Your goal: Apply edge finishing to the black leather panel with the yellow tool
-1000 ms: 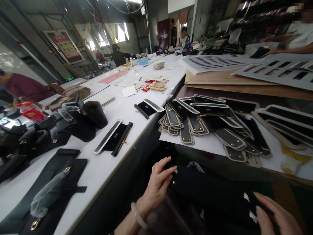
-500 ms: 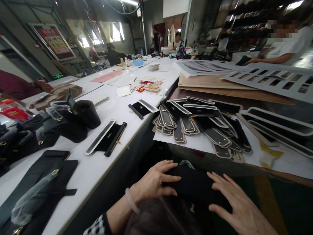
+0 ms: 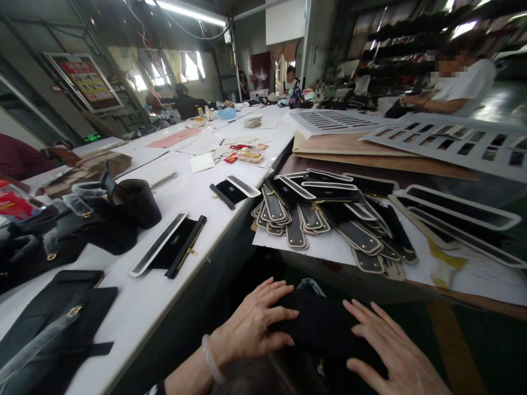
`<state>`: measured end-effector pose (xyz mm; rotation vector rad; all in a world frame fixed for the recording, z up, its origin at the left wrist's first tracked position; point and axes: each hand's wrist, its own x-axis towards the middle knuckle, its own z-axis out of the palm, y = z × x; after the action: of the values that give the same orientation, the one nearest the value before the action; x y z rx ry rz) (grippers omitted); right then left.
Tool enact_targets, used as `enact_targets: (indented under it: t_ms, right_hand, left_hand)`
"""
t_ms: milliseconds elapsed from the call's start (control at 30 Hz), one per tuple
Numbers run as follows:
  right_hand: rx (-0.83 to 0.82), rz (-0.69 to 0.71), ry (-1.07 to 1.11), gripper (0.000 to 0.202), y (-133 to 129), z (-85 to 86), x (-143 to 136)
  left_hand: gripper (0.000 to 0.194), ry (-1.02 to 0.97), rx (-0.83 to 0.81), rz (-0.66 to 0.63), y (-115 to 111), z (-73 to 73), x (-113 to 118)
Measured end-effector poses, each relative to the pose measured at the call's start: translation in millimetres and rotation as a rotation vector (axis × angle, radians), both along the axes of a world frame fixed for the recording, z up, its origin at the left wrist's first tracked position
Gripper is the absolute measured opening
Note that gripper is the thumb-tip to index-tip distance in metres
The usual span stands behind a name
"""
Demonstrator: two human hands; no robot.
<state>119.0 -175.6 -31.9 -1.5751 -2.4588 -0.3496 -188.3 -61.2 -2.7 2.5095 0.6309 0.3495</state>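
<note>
A black handbag (image 3: 319, 323) rests low in front of me, over my lap, with a clear plastic-wrapped loop (image 3: 312, 285) behind it. On its left end lies my left hand (image 3: 258, 317), fingers along the top and thumb below. My right hand (image 3: 381, 345) grips the other end with its fingers spread over the edge. A small shiny metal piece (image 3: 320, 366) shows under the bag. Beyond my hands is a heap of dark, pale-edged flap pieces (image 3: 315, 214), some with zippers. Another black zippered piece (image 3: 175, 241) lies flat on the white table (image 3: 156, 323).
Black bags with wrapped handles (image 3: 102, 219) stand on the left, beside flat black bag parts (image 3: 61, 323). Large slotted white sheets (image 3: 448, 137) lie on brown boards (image 3: 329, 148) at the back right. Several people sit or stand around the tables.
My view has tilted up and turned slightly right, so the tables appear shifted left. Both hands keep nearly the same hold on the bag.
</note>
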Motion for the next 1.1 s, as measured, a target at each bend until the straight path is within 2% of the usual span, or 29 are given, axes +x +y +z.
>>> enact_targets:
  t_ms: [100, 200, 267, 333, 433, 533, 600, 733, 867, 1100]
  right_hand:
    - [-0.019, -0.018, 0.029, 0.037, 2, 2.4, -5]
    - [-0.077, -0.062, 0.076, 0.051, -2, 0.4, -2]
    - [-0.198, -0.158, 0.155, 0.071, -6, 1.2, 6]
    - [-0.392, -0.295, 0.275, 0.090, -11, 6.6, 15]
    - [-0.637, -0.441, 0.468, 0.102, -18, 20.9, 29]
    - [-0.702, -0.476, 0.611, 0.100, -24, 31.4, 38]
    - [-0.710, -0.468, 0.666, 0.095, -26, 33.0, 41]
    - [-0.697, -0.434, 0.719, 0.084, -27, 30.6, 40]
    - [-0.670, -0.414, 0.749, 0.075, -26, 29.4, 39]
    - [-0.588, -0.355, 0.907, 0.062, -30, 22.3, 40]
  left_hand:
    - [0.050, 0.034, 0.019, 0.017, -4, 12.1, 9]
    - [0.063, 0.054, 0.028, 0.007, -4, 17.0, 17]
    - [0.076, 0.078, 0.040, -0.014, -2, 14.2, 17]
    - [0.083, 0.090, 0.069, -0.008, 1, 6.6, 11]
    - [0.089, 0.046, 0.124, 0.049, 7, -10.4, -5]
    - [0.089, -0.025, 0.108, 0.099, 14, -26.1, -23]
    - [0.086, -0.081, 0.068, 0.093, 16, -31.6, -30]
    - [0.075, -0.157, 0.016, 0.080, 16, -31.5, -31]
    - [0.077, -0.216, 0.003, 0.123, 14, -30.2, -26]
    - [0.066, -0.315, 0.011, 0.196, 8, -38.4, -30]
